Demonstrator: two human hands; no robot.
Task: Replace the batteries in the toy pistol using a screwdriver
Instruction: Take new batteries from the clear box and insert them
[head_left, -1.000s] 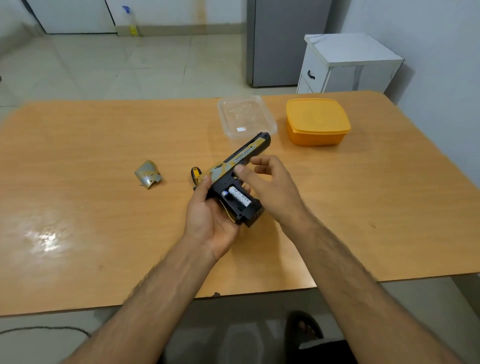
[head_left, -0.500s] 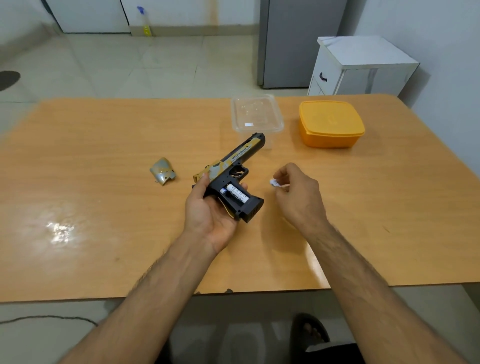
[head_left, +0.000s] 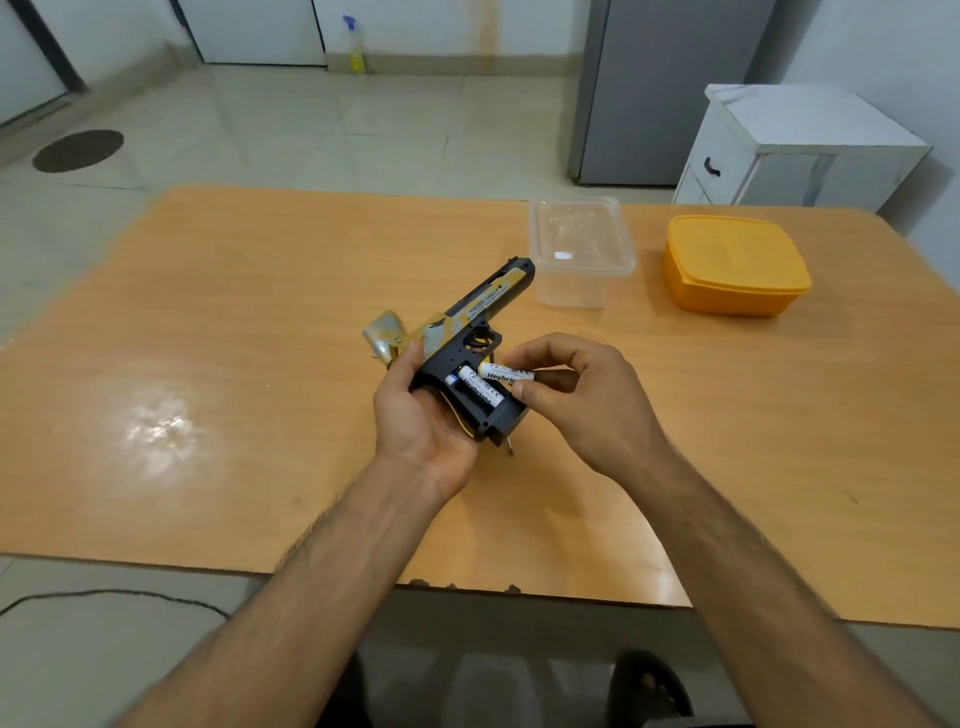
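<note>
now the left hand (head_left: 415, 421) cradles the pistol (head_left: 470, 338) above the table (head_left: 208, 364), fingers curled under its grip. one battery (head_left: 480, 395) sits inside the pistol's open grip; the right hand (head_left: 582, 400) pinches another cell (head_left: 501, 373) just over it.

Two batteries (head_left: 506, 375) (head_left: 480, 393), one pistol (head_left: 475, 322), two containers (head_left: 581, 244) (head_left: 735, 265) (one lidded).

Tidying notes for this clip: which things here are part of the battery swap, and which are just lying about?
In use: pistol, loose battery, seated battery, cover.
Lying about: clear tub, orange box, cabinet.
</note>
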